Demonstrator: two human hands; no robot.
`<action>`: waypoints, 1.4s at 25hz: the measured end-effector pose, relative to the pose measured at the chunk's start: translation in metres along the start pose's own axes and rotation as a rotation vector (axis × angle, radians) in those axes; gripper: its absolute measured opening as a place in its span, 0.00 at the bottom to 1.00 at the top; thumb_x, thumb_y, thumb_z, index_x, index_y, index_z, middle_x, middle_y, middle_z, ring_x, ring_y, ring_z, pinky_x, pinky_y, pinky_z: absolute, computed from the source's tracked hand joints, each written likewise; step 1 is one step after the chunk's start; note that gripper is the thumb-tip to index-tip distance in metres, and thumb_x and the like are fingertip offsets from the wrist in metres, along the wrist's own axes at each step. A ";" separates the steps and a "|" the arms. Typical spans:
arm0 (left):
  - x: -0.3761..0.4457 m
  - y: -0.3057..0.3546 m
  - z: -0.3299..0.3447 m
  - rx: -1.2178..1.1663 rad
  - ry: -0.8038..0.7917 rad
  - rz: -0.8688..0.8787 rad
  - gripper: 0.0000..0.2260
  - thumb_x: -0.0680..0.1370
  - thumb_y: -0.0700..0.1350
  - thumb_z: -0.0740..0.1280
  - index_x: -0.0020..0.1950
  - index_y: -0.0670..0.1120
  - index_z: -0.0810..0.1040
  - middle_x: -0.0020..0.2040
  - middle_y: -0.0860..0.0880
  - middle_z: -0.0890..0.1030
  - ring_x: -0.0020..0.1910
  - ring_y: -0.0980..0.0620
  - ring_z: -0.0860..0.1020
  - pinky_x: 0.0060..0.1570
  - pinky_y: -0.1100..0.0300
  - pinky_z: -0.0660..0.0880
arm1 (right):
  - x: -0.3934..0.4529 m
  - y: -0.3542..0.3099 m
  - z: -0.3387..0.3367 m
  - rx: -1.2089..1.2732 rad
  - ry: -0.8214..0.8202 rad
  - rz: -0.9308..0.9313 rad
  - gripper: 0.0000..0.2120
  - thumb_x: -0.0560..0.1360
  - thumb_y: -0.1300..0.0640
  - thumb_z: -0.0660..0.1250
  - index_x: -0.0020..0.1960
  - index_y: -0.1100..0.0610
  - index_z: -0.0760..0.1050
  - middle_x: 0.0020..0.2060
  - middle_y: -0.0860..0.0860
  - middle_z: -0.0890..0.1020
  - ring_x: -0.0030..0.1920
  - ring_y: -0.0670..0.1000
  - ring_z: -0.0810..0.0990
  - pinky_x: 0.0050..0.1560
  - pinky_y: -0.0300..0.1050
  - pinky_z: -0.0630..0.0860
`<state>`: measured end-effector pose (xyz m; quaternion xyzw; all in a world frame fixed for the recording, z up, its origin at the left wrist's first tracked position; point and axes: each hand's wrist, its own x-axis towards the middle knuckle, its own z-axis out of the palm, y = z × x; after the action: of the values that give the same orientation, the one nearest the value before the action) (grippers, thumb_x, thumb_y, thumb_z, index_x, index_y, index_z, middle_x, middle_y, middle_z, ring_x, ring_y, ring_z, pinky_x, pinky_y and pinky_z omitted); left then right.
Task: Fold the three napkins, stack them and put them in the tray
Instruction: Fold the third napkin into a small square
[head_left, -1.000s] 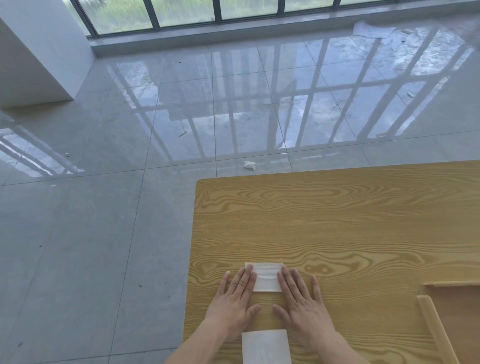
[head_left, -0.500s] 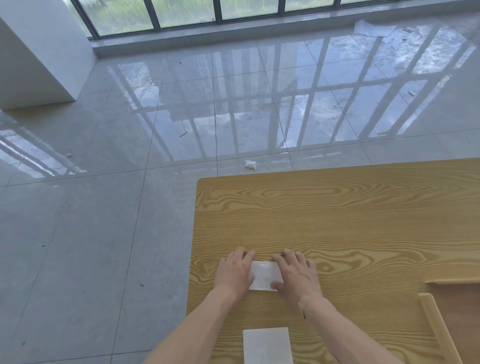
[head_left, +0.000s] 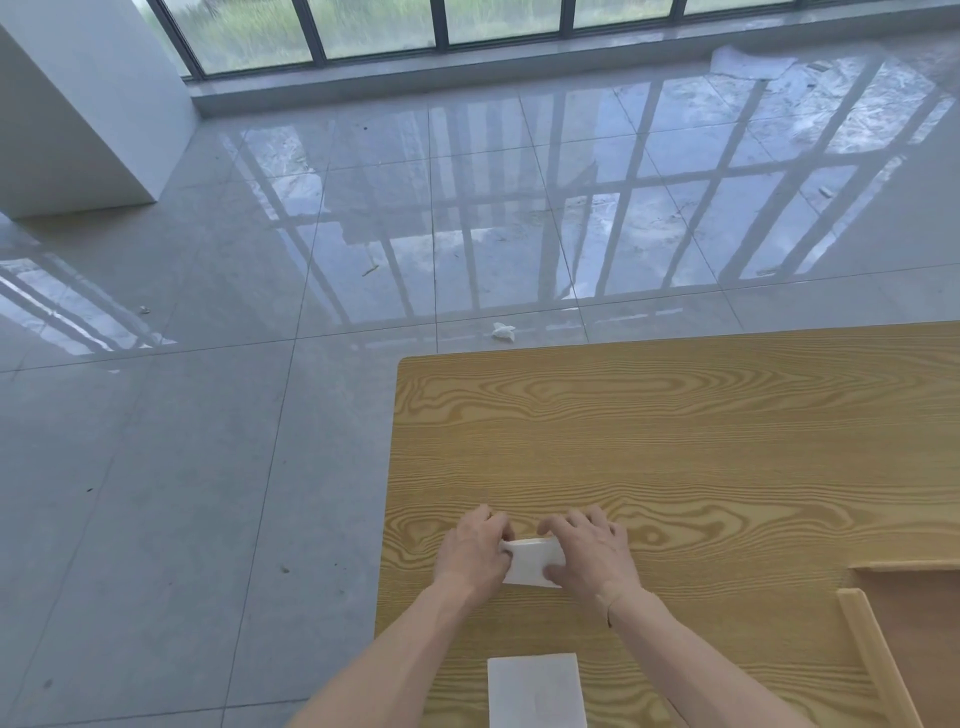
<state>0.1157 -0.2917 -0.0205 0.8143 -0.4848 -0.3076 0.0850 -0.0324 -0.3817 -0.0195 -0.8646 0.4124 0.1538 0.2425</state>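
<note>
Here your left hand (head_left: 475, 553) and right hand (head_left: 589, 551) pinch the small folded napkin (head_left: 535, 564) at its ends, fingers curled narrow round it, likely to lift it flat. Another napkin (head_left: 535, 688) lies nearer you; the wooden tray (head_left: 872, 654) waits at right.

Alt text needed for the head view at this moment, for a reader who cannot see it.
Both bare hands, left hand and right hand, grip a small white napkin from either side on a wooden table. A second napkin lies flat nearer the person, a wooden tray sits at the right edge, and glossy grey floor lies beyond.
</note>
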 end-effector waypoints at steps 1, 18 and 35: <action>-0.004 -0.001 -0.001 -0.083 -0.008 -0.020 0.04 0.77 0.44 0.64 0.50 0.51 0.75 0.50 0.53 0.75 0.49 0.51 0.74 0.46 0.55 0.73 | -0.002 0.002 -0.001 0.070 0.008 0.006 0.15 0.71 0.47 0.65 0.58 0.43 0.71 0.52 0.45 0.77 0.59 0.52 0.70 0.57 0.51 0.66; -0.110 -0.021 0.028 -0.727 -0.059 -0.287 0.05 0.71 0.38 0.73 0.43 0.46 0.81 0.38 0.50 0.82 0.34 0.58 0.78 0.42 0.56 0.81 | -0.109 0.007 0.047 0.919 0.041 0.369 0.11 0.68 0.63 0.75 0.44 0.49 0.80 0.37 0.49 0.86 0.39 0.50 0.85 0.42 0.55 0.84; -0.134 -0.026 0.053 -0.422 0.018 -0.198 0.08 0.73 0.43 0.71 0.46 0.55 0.75 0.36 0.55 0.80 0.34 0.61 0.76 0.39 0.63 0.77 | -0.132 -0.003 0.071 0.625 0.078 0.317 0.18 0.68 0.53 0.74 0.52 0.38 0.74 0.32 0.42 0.82 0.34 0.37 0.79 0.34 0.32 0.71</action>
<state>0.0580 -0.1573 -0.0181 0.8248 -0.3267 -0.4018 0.2269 -0.1160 -0.2570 -0.0163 -0.6789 0.5776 0.0226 0.4527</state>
